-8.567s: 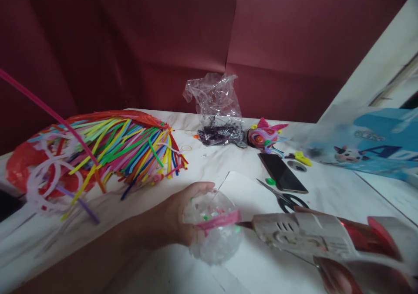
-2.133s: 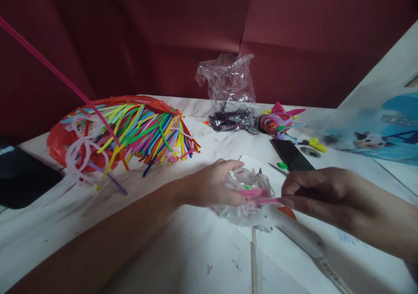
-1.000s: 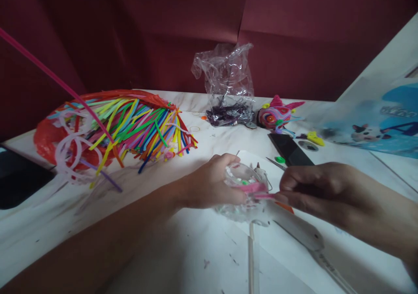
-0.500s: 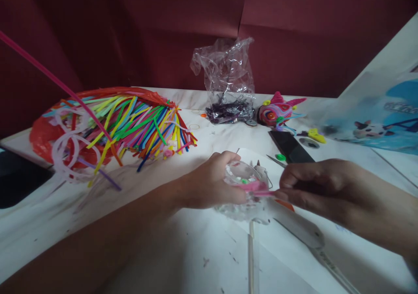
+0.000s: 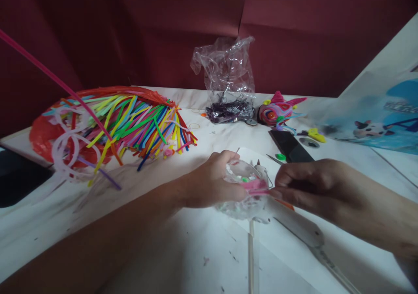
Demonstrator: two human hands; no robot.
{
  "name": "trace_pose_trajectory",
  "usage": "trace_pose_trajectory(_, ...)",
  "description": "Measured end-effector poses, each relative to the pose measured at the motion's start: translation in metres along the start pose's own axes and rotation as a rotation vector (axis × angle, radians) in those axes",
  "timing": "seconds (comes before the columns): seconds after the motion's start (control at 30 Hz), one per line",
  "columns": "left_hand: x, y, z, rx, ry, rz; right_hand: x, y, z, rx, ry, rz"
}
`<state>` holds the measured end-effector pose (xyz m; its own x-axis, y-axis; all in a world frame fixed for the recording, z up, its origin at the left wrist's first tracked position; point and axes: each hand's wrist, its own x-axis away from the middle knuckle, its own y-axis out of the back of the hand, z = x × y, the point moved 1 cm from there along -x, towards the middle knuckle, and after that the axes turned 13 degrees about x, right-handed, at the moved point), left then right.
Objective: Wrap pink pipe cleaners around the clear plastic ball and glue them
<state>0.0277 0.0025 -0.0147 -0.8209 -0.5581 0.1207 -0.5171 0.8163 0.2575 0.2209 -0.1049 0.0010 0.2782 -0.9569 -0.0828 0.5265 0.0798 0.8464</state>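
On the white bench (image 5: 137, 241) lies a heap of coloured strips (image 5: 130, 126). Nearer, the left hand (image 5: 212, 183) cups a clear ball (image 5: 243, 194) just above the bench, while the right hand (image 5: 303, 185) pinches a pink strip (image 5: 256, 185) against it.

Open tabletop (image 5: 170, 259) lies at 7 o'clock of the hands. Straw pile (image 5: 130, 126) blocks 10 o'clock; plastic bag (image 5: 228, 85) 12 o'clock; phone (image 5: 290, 146) 1 o'clock; glue gun (image 5: 300, 231) 4 o'clock.
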Motion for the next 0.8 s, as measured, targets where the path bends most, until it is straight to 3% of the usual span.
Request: trace_pose_trajectory(0.8, -0.0011, -0.0022, 0.0003, -0.006, -0.023, -0.008, -0.0031, -0.0073, -0.0003, -0.028, -0.045, -0.024)
